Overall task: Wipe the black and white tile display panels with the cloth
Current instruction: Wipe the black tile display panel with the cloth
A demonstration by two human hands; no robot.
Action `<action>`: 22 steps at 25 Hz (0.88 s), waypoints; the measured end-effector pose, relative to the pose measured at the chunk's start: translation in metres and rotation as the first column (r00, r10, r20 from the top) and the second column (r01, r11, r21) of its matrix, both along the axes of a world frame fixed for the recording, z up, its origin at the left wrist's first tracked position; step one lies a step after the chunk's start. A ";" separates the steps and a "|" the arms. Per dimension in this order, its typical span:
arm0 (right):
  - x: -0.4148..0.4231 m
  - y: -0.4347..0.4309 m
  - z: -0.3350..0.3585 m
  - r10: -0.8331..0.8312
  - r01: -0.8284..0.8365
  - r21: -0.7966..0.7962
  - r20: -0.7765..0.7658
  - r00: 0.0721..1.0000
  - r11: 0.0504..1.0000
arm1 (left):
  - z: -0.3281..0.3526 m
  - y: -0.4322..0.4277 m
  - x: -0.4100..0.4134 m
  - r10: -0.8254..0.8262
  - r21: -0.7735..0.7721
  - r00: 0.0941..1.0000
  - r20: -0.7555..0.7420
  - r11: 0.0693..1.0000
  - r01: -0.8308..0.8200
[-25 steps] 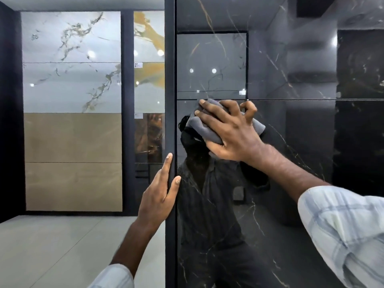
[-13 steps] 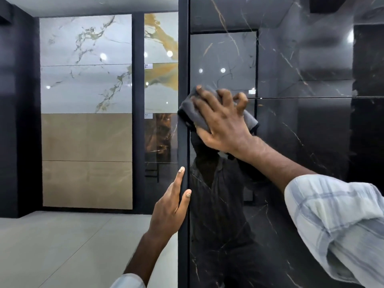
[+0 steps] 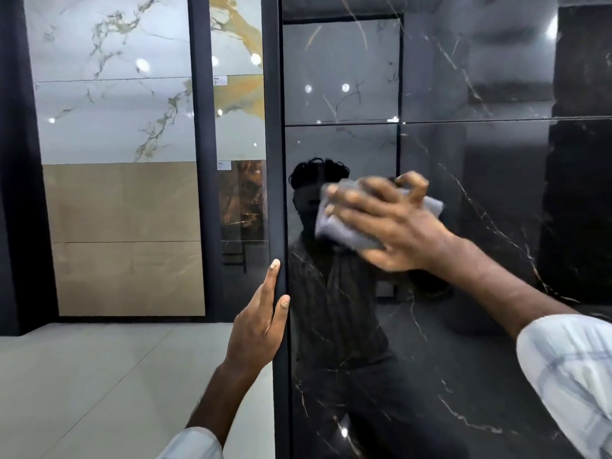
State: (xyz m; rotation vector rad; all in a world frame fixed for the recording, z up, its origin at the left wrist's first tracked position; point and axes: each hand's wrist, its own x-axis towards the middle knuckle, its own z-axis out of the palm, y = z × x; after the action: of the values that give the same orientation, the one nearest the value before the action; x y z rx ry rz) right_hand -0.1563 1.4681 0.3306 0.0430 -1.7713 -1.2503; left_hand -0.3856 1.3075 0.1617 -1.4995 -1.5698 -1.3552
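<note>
right hand (image 3: 402, 231) grips grey cloth (image 3: 342, 231) on glossy black panel (image 3: 480, 359)

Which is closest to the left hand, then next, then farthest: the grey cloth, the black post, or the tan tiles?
1. Black post: the left hand touches it.
2. Grey cloth: up right, in the right hand.
3. Tan tiles: far wall, behind left.

1. Right sleeve (image 3: 569, 385): pale whitish-blue shirt fabric crossed by a faint check of broader grey-blue bands, loosely creased, ending partway along the forearm.
2. Left sleeve (image 3: 193, 445): the same pale fabric, only its end showing.
3. Both forearms are bare from the sleeve ends to the left grip (image 3: 255, 329) and right grip (image 3: 394, 226).
</note>
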 end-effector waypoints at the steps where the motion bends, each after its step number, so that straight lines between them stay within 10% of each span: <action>1: 0.007 0.008 0.004 -0.010 -0.020 -0.145 -0.202 0.979 0.989 | -0.003 0.000 -0.001 0.004 -0.002 1.000 -0.010 1.000 -0.004; 4: 0.009 0.007 -0.022 -0.105 -0.202 -0.431 -0.590 0.801 0.880 | -0.008 0.002 0.004 -0.026 -0.003 0.999 0.028 1.000 0.027; 9: 0.026 0.016 -0.070 -0.007 0.009 -0.026 0.066 0.998 1.000 | -0.008 0.000 0.008 -0.031 -0.010 0.998 0.059 0.999 0.032; 15: 0.009 0.003 -0.061 -0.088 -0.202 -0.406 -0.592 0.801 0.891 | -0.007 0.003 0.005 -0.051 -0.012 0.997 0.059 0.999 0.051; 19: -0.008 -0.008 -0.106 0.064 -0.060 -0.030 0.141 0.988 0.998 | -0.007 0.000 0.004 -0.078 -0.046 0.991 0.105 0.996 0.083; 22: -0.018 -0.006 -0.044 0.067 -0.083 -0.122 -0.130 0.989 0.989 | -0.007 -0.001 0.002 -0.103 -0.040 0.990 0.094 0.993 0.107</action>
State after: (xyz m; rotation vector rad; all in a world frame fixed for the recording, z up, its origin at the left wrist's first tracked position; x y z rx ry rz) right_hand -0.1742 1.4618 0.2864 -0.0412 -1.7210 -1.0610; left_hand -0.3832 1.3060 0.1547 -1.5869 -1.6066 -1.4759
